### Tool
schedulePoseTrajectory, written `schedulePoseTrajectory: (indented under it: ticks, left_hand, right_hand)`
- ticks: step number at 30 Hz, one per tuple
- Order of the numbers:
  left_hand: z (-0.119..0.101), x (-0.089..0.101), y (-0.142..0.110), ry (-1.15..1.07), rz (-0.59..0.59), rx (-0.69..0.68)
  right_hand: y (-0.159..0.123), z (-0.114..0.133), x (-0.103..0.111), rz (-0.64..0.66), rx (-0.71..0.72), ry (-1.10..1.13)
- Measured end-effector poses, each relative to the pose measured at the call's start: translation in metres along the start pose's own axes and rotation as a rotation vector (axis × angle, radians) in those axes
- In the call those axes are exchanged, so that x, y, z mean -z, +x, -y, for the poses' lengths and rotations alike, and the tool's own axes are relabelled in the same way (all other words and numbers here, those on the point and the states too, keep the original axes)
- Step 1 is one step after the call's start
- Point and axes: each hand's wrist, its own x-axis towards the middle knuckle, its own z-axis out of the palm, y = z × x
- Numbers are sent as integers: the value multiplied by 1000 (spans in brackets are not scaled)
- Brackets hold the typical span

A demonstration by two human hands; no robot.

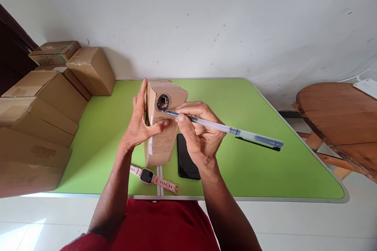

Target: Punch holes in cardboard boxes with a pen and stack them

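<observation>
A small cardboard box (165,137) stands on the green table, tilted slightly in my grip. Near the top of its facing side is a round hole (163,102) ringed with thick black ink and thin scribbled lines. My left hand (141,121) clasps the box from its left, thumb across the face and fingers along the far side. Between the thumb and fingers of my right hand (202,129) is a clear gel pen (218,125), its cap fitted on the back end. The pen tip meets the cardboard at the lower edge of the black ring.
A black smartphone (187,160) lies right of the box, partly under my right hand. A pink-strapped smartwatch (147,176) rests by the front edge of the green table (259,157). Several cardboard boxes (55,94) crowd the left side. A wooden stool (338,113) stands at right.
</observation>
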Motion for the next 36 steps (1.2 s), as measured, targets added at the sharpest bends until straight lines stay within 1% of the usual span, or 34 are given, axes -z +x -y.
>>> schedulePoseTrajectory:
  ticks: [6,11,14,17,19,20,22,23,24,25,26,27,29,30,31,32,33,36]
  left_hand:
    - [-1,-2,1,3,0,-9]
    - [-5,-4,0,-1,4,-10]
    - [-7,-5,0,-2,8,-18]
    - [-7,-5,0,9,13,-28]
    - [-5,-4,0,23,12,-35]
    - [-4,-3,1,29,7,-36]
    - [-1,0,1,21,-7,-30]
    - [0,3,1,2,-12,-22]
    - [1,5,1,-26,-13,-12]
    - [1,8,1,-56,-15,-4]
    - [2,10,1,-82,-15,-2]
    - [2,12,1,-99,-16,-10]
    - [1,16,1,-101,-16,-43]
    - [0,17,1,-95,-16,-62]
    - [0,18,2,-91,-12,-78]
    - [-1,18,2,-92,-7,-90]
    - [-2,17,3,-96,-3,-96]
    - [-1,16,5,-120,-3,-81]
  right_hand:
    - [4,-2,2,-131,-37,32]
    - [10,1,-1,-198,-54,0]
    - [11,5,-5,-195,-33,22]
    - [11,10,-10,-144,-9,45]
    - [13,12,-9,-108,7,62]
    - [15,11,-5,-118,19,80]
    - [19,4,10,-203,49,87]
    - [19,-4,22,-252,64,39]
    - [18,-13,37,-271,75,-54]
    - [15,-24,55,-237,72,-205]
    - [9,-36,73,-125,60,-389]
    - [2,-48,91,66,36,-580]
    - [-19,-69,124,516,-27,-923]
    - [-30,-77,137,697,-53,-1033]
    - [-41,-83,146,826,-72,-1096]
    - [-51,-88,152,912,-83,-1128]
    - [-60,-92,156,959,-84,-1136]
    - [-78,-97,155,1036,-65,-1148]
